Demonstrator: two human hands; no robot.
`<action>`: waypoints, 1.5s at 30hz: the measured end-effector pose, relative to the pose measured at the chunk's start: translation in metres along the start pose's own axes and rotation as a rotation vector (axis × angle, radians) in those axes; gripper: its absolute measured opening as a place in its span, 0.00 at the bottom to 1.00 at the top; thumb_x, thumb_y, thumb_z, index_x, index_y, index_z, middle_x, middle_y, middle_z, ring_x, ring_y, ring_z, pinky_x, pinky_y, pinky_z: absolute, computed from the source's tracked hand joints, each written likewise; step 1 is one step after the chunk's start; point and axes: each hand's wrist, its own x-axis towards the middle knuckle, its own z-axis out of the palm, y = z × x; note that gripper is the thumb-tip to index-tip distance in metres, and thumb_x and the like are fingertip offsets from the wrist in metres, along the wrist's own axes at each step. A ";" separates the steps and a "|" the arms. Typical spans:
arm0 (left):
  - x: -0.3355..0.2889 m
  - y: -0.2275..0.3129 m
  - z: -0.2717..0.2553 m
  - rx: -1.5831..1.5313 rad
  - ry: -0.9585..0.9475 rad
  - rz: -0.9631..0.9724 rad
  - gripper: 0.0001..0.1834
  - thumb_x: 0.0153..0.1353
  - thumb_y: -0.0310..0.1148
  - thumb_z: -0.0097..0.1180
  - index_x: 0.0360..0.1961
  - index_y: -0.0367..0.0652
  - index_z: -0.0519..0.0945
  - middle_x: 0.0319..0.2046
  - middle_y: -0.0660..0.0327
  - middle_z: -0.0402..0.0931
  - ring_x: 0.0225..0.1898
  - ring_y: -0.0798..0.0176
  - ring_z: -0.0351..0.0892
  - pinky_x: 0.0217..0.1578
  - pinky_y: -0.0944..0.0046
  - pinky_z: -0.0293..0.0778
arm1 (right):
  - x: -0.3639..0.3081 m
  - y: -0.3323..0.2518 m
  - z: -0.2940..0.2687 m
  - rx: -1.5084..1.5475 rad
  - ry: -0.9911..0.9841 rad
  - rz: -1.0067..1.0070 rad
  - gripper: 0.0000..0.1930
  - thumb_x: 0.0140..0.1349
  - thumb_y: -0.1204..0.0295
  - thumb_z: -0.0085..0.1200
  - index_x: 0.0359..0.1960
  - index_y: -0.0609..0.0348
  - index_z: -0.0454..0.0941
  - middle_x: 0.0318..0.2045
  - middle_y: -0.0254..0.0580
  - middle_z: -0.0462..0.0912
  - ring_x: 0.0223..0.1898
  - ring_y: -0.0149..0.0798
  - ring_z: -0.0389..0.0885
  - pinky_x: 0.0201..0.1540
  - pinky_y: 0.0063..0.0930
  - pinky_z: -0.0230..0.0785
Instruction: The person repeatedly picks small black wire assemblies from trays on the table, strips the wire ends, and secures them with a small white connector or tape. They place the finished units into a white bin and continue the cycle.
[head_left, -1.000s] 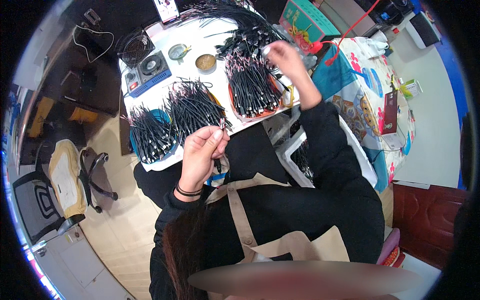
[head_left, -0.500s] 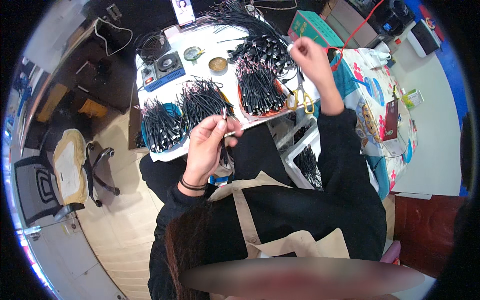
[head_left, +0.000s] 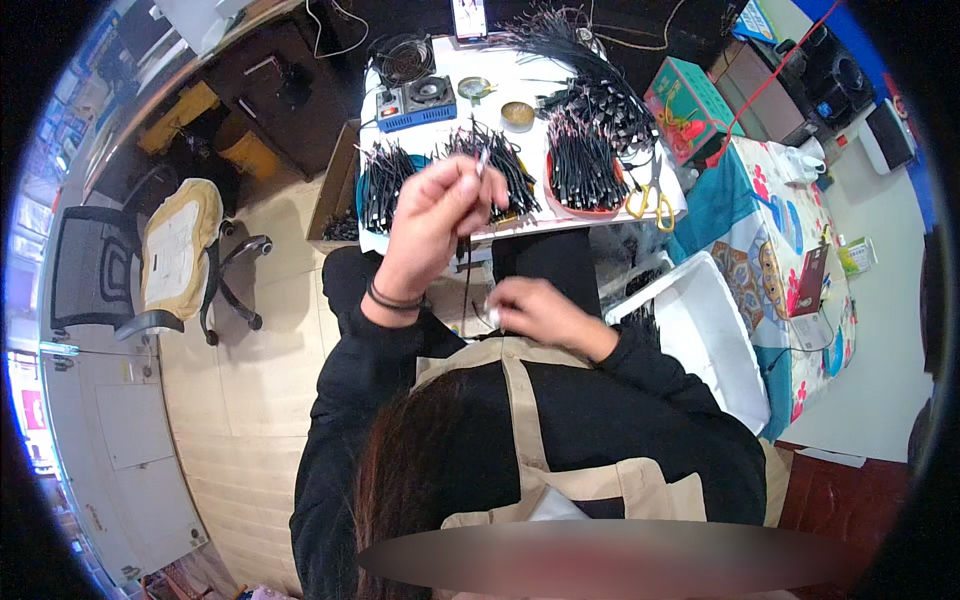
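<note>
My left hand is raised in front of the table, fingers closed on a black cable. The cable's pale metal end sticks up between thumb and fingers, and its length hangs down towards my lap. Lower and to the right, my right hand is near the hanging cable, fingers drawn together and a little blurred. Something small and white shows at its fingertips; I cannot make out what. Bundles of black cables with plugs stand beyond my left hand: one bundle at left, another behind the hand, a third to the right.
On the white table stand a blue soldering device, a round tin, a glass dish and yellow-handled scissors. More cables lie at the back. A white foam box stands right; an office chair is left.
My right hand has come down from above the table's right side to my lap. My left hand has risen with the cable. The view has shifted, so the table appears farther right.
</note>
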 end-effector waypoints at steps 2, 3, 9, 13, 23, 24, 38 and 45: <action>-0.024 -0.006 0.006 -0.069 -0.088 -0.042 0.12 0.71 0.35 0.45 0.31 0.40 0.70 0.33 0.57 0.73 0.20 0.76 0.54 0.22 0.77 0.55 | 0.006 -0.002 -0.024 0.298 0.211 0.066 0.11 0.64 0.68 0.55 0.42 0.63 0.78 0.32 0.40 0.80 0.33 0.31 0.77 0.40 0.27 0.71; -0.032 -0.010 0.009 -0.111 -0.134 -0.037 0.12 0.70 0.37 0.47 0.32 0.39 0.70 0.32 0.55 0.72 0.20 0.76 0.55 0.22 0.77 0.55 | 0.013 -0.003 -0.039 0.584 0.233 0.068 0.10 0.66 0.68 0.53 0.43 0.62 0.78 0.32 0.33 0.80 0.32 0.24 0.74 0.37 0.20 0.68; -0.062 -0.028 0.022 -0.115 -0.190 -0.163 0.13 0.69 0.38 0.49 0.35 0.37 0.73 0.32 0.53 0.74 0.22 0.75 0.57 0.24 0.77 0.56 | 0.023 -0.032 -0.087 1.040 0.212 -0.096 0.13 0.64 0.70 0.56 0.47 0.64 0.76 0.36 0.37 0.81 0.36 0.27 0.79 0.40 0.18 0.72; -0.064 -0.032 0.030 -0.125 -0.208 -0.210 0.13 0.70 0.37 0.46 0.34 0.37 0.72 0.34 0.52 0.75 0.23 0.73 0.63 0.25 0.74 0.62 | 0.017 -0.048 -0.087 0.972 0.254 -0.113 0.09 0.63 0.74 0.57 0.43 0.65 0.77 0.35 0.35 0.80 0.34 0.27 0.79 0.39 0.18 0.72; -0.051 -0.049 0.040 -0.186 0.230 -0.087 0.11 0.70 0.31 0.46 0.41 0.34 0.77 0.29 0.55 0.80 0.22 0.71 0.73 0.23 0.76 0.66 | 0.011 -0.049 -0.072 0.276 0.537 -0.305 0.06 0.59 0.78 0.56 0.38 0.65 0.78 0.31 0.34 0.77 0.28 0.22 0.75 0.31 0.16 0.67; -0.052 -0.050 0.040 -0.217 0.207 -0.078 0.10 0.70 0.30 0.47 0.41 0.34 0.77 0.29 0.57 0.80 0.21 0.73 0.72 0.23 0.77 0.65 | 0.012 -0.049 -0.071 0.230 0.553 -0.301 0.06 0.59 0.78 0.57 0.38 0.65 0.78 0.31 0.34 0.77 0.26 0.21 0.74 0.30 0.16 0.66; -0.062 -0.056 0.053 0.211 0.328 0.187 0.10 0.68 0.29 0.51 0.42 0.32 0.79 0.26 0.63 0.78 0.23 0.80 0.65 0.23 0.79 0.60 | -0.001 -0.055 -0.061 0.189 0.584 -0.216 0.06 0.62 0.78 0.57 0.39 0.67 0.77 0.36 0.35 0.77 0.36 0.24 0.77 0.40 0.17 0.70; -0.061 -0.060 0.051 0.044 0.297 0.098 0.10 0.70 0.30 0.48 0.40 0.32 0.77 0.25 0.61 0.78 0.21 0.79 0.62 0.22 0.78 0.59 | 0.002 -0.049 -0.051 0.664 0.515 -0.195 0.08 0.62 0.77 0.57 0.42 0.66 0.76 0.36 0.34 0.79 0.36 0.23 0.77 0.41 0.17 0.70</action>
